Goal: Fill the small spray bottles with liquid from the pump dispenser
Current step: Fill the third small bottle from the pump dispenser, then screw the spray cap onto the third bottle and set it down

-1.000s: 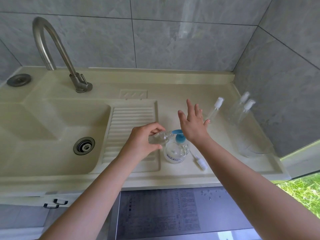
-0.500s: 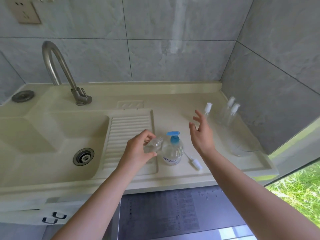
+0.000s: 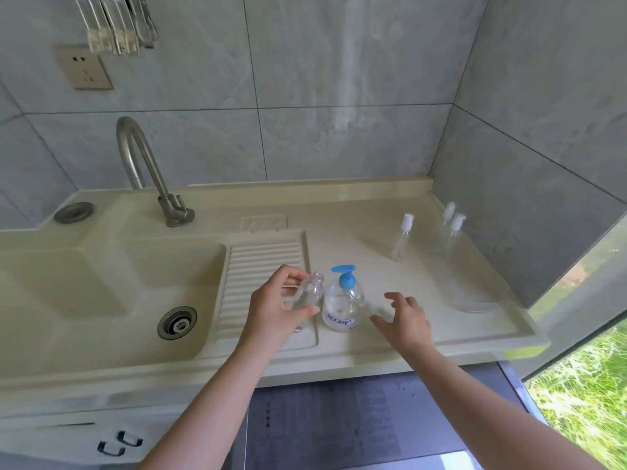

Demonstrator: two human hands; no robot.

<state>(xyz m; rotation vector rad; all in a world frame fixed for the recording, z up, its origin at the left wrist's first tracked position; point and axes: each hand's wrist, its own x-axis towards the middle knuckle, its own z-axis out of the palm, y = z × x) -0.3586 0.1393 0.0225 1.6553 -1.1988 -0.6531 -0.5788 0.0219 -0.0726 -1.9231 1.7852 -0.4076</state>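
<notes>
Left hand [image 3: 271,307] gripped a small uncapped clear bottle [image 3: 307,300], tilted, right next to the pump dispenser [image 3: 343,301] with the blue top. Right hand [image 3: 402,317] was loose, fingers spread, hovering low over the counter [image 3: 373,239] just right of the dispenser, holding nothing. Counter was a cream sink unit with a ribbed drainboard [image 3: 264,276], basin [image 3: 112,283] and steel tap [image 3: 146,171], grey tiled walls all round. Three capped spray bottles [image 3: 441,232] stood further back right, well apart from the hands.
</notes>
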